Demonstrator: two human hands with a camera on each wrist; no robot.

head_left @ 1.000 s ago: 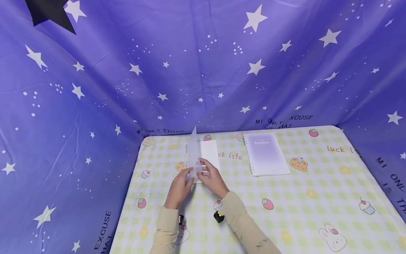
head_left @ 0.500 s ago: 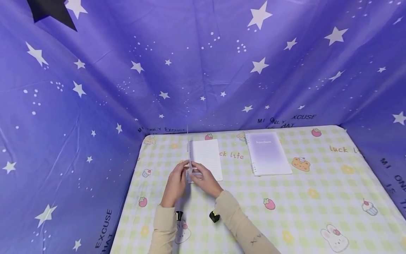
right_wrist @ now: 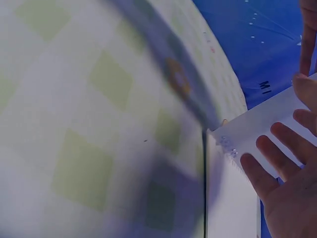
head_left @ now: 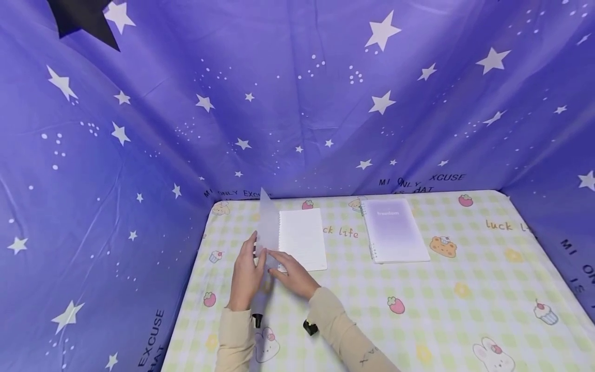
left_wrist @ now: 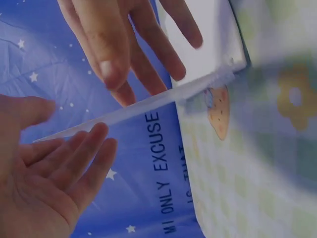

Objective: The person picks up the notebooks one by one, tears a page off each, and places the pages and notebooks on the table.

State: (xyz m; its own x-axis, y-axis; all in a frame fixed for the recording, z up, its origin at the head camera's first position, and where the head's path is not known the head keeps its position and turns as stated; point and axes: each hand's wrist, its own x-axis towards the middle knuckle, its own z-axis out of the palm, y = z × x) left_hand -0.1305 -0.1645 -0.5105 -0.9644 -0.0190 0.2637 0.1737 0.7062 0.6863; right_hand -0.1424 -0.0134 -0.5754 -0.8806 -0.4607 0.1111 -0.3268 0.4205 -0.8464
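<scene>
A ring-bound notebook (head_left: 302, 240) with lined white pages lies on the table, its translucent cover (head_left: 266, 222) raised at a steep tilt on the left. My left hand (head_left: 246, 274) is on the cover's outer side; the left wrist view shows its fingers extended near the sheet and the thumb apart. From the inner side, my right hand (head_left: 297, 276) reaches over the notebook's lower left. Its fingers (right_wrist: 277, 153) are spread beside the cover in the right wrist view, without curling round it. Whether each fingertip touches the sheet is hard to tell.
A second ring-bound notebook (head_left: 395, 232), purple and white with "freedom" on its cover, lies shut to the right. The table bears a green checked cloth (head_left: 353, 330) printed with cartoons. Blue star-patterned curtains (head_left: 297, 103) enclose its back and sides.
The cover has swung leftward from leaning over the pages, through upright, to a leftward tilt, baring the lined page. Both hands have moved left with it. The purple notebook stays put.
</scene>
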